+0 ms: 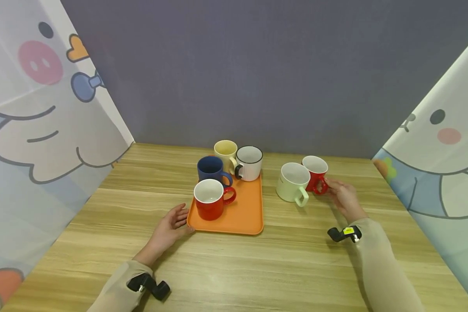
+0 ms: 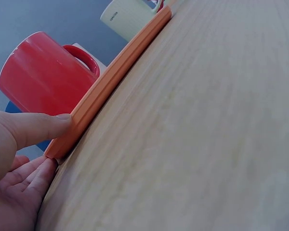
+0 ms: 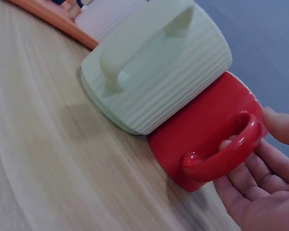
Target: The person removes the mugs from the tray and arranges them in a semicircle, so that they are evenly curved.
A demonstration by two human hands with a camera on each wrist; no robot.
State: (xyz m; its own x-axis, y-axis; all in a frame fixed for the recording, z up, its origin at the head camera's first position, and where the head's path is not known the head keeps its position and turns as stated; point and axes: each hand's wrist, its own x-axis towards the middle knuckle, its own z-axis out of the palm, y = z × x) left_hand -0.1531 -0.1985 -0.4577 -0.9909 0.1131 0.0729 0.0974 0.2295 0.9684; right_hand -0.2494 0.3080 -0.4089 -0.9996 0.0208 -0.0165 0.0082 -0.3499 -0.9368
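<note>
My left hand (image 1: 173, 228) is at the near left corner of an orange tray (image 1: 246, 214), thumb on its front edge and fingers against its side. On the tray stand a red mug (image 1: 209, 208), a dark blue mug (image 1: 210, 168), a pale yellow mug (image 1: 226, 149) and a white mug (image 1: 250, 167) with a dark rim and black handle. To the right, my right hand (image 1: 345, 197) holds a second red mug (image 3: 209, 122) by its handle, fingers behind the handle and thumb near the rim. A pale green ribbed mug (image 3: 159, 72) stands against it on the left.
The wooden table (image 1: 296, 268) runs up to a dark grey wall panel (image 1: 238, 78) behind the mugs. Cartoon-printed panels (image 1: 39, 130) flank both sides. A black wrist mount (image 1: 150, 286) sits on each sleeve.
</note>
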